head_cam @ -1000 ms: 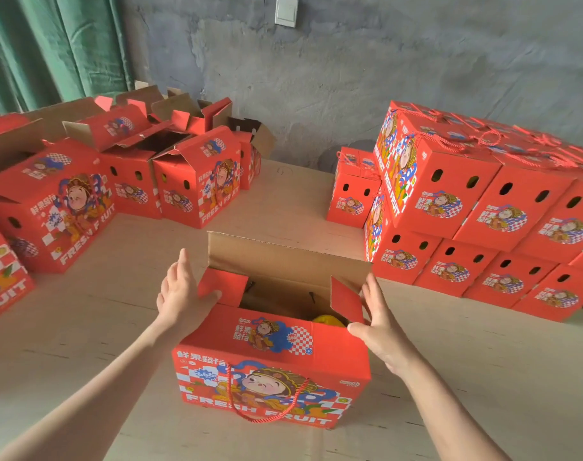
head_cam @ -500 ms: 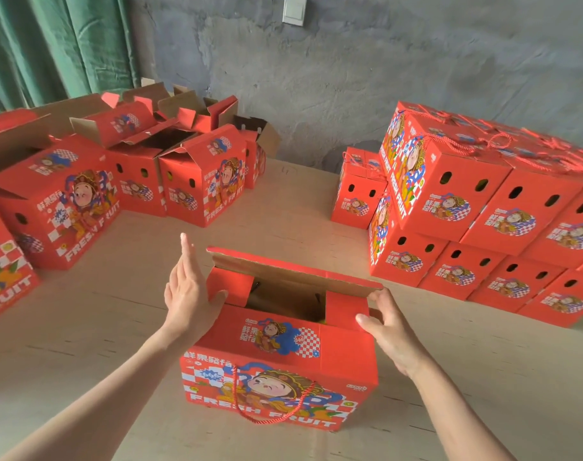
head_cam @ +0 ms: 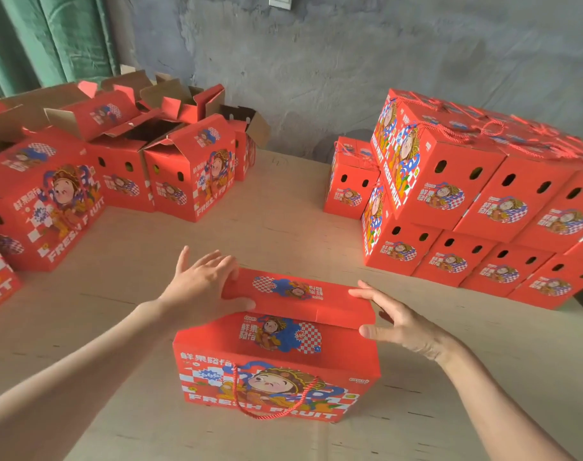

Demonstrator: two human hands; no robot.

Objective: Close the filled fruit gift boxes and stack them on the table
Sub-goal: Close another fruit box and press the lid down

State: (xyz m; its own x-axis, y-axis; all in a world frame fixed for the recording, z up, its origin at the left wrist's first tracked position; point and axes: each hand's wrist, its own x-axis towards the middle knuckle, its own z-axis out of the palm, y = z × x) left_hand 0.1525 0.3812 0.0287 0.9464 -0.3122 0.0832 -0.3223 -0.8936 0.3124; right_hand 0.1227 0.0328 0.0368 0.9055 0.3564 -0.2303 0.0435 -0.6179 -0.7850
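Pressing down the top flap (head_cam: 300, 299) of a red fruit gift box (head_cam: 277, 364), a person works at a pale counter (head_cam: 283, 224). The left hand (head_cam: 202, 289) lies flat on the flap's left end, fingers spread and thumb along its front edge; the right hand (head_cam: 395, 322) touches the right end with straight, slightly parted fingers, gripping nothing. The box stands upright at the near middle of the counter, its red rope handle (head_cam: 270, 407) hanging down the printed front. Closed boxes (head_cam: 476, 207) are stacked two high at the right; boxes with raised flaps (head_cam: 127, 154) crowd the left, before a green curtain (head_cam: 41, 38) and grey wall (head_cam: 350, 68)
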